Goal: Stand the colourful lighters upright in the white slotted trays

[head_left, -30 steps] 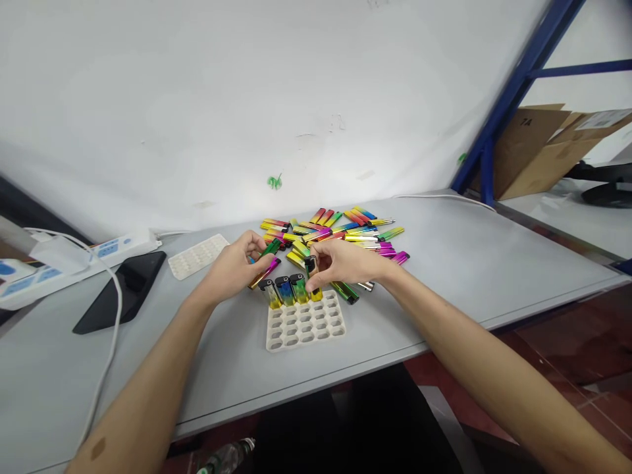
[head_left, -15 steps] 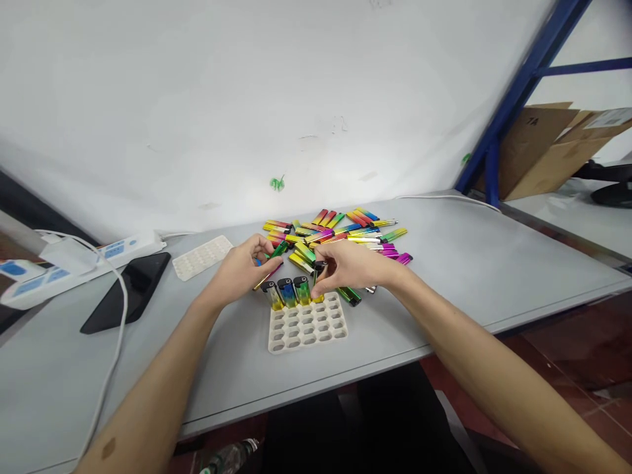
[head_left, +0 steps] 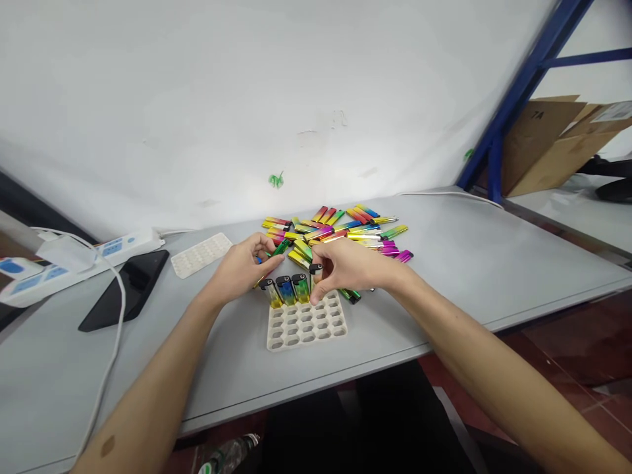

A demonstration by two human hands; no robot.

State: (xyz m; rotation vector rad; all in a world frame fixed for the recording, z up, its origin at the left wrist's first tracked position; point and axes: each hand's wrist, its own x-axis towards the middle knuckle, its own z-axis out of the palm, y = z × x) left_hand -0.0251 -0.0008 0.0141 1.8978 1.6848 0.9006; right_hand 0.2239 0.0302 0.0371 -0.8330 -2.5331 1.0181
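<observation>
A pale tray with rows of oval holes lies on the grey table. Three lighters stand upright in its back row: a yellow one, a blue one and a green one. My right hand is closed on a fourth lighter, upright at the back row; its lower part is partly hidden by my fingers. My left hand pinches a green lighter at the left edge of a pile of shiny multicoloured lighters.
A second pale tray lies at the back left. Farther left are a black phone, a white power strip and a white cable. Cardboard boxes and a blue frame stand at the right.
The lighter in my right hand has shifted slightly left, closer to the green upright one. My left hand has hardly moved. The whole view has shifted a little.
</observation>
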